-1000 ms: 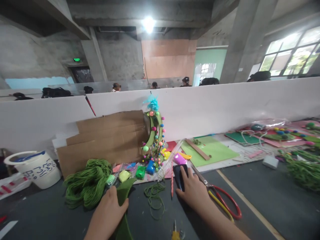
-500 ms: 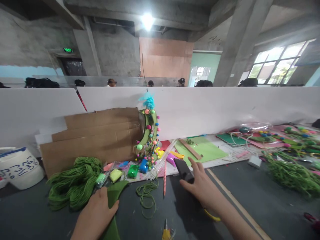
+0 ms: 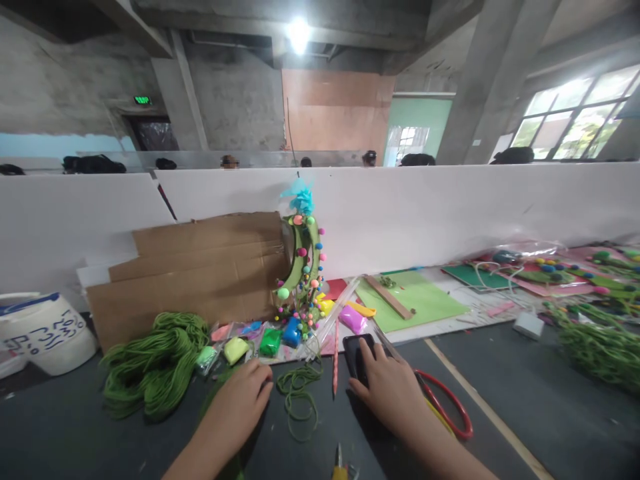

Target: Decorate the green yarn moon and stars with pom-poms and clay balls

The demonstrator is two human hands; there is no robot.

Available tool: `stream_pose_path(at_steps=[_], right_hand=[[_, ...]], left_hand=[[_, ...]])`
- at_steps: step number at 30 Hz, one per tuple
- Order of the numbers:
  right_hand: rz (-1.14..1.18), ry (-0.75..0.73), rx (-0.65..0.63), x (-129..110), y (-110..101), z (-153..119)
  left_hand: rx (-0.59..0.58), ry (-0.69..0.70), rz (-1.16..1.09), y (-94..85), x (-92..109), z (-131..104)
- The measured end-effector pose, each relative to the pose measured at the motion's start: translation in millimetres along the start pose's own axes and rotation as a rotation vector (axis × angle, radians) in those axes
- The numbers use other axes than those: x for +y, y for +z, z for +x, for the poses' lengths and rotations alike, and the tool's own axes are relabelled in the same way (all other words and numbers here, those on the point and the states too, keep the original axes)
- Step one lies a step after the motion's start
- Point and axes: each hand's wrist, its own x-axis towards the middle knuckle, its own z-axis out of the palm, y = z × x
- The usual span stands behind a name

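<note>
My right hand point(image 3: 387, 383) lies over a black phone point(image 3: 354, 353) on the dark table, its fingers apart and touching the screen and edge. Red-handled scissors point(image 3: 457, 403) show beside the right wrist, partly under the arm. My left hand point(image 3: 243, 393) is curled above the table, thumb near the fingers; what it holds, if anything, is hidden. Dark green felt point(image 3: 213, 390) lies partly under the left hand and forearm. Between the hands are a loose green cord point(image 3: 297, 400) and a pink striped pencil point(image 3: 335, 367).
A green yarn bundle point(image 3: 155, 363) is at left, near a white bucket point(image 3: 50, 337). Behind stand cardboard point(image 3: 190, 287) and a crescent ornament point(image 3: 296, 260) with pompoms. A yellow-handled tool point(image 3: 340, 470) lies at the front edge. Green sheet point(image 3: 435, 303) lies at right.
The phone has gone from tilted at my right hand to flat on the table. My left hand has moved right, off the felt's upper part. The red scissor handles have come into sight.
</note>
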Motion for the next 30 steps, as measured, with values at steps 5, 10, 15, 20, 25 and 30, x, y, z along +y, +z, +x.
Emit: stream_pose_path(at_steps=[5,10,15,20,25,30], right_hand=[[0.013,-0.09,0.005,2.1,-12.1,25.7],[0.057,-0.28,-0.021,-7.3,-8.8,72.8],[0.073,-0.456,-0.027,-23.3,-2.8,100.5],[0.054,-0.471,-0.007,-24.8,3.8,101.6],[0.029,-0.468,-0.016,-21.0,7.1,103.1],[0.035,-0.484,-0.034,-20.9,10.6,104.6]], left_hand=[[-0.035,0.016,-0.045,3.2,11.7,8.5],[-0.059,0.0,-0.137,2.4,4.4,-2.1],[-0.093,-0.011,-0.129,5.0,-10.0,-13.5],[-0.142,-0.023,-0.104,6.4,-8.8,-17.0],[-0.186,-0.013,-0.082,8.6,-0.9,-16.0],[-0.147,-0.002,-0.096,10.7,-5.1,-18.5]])
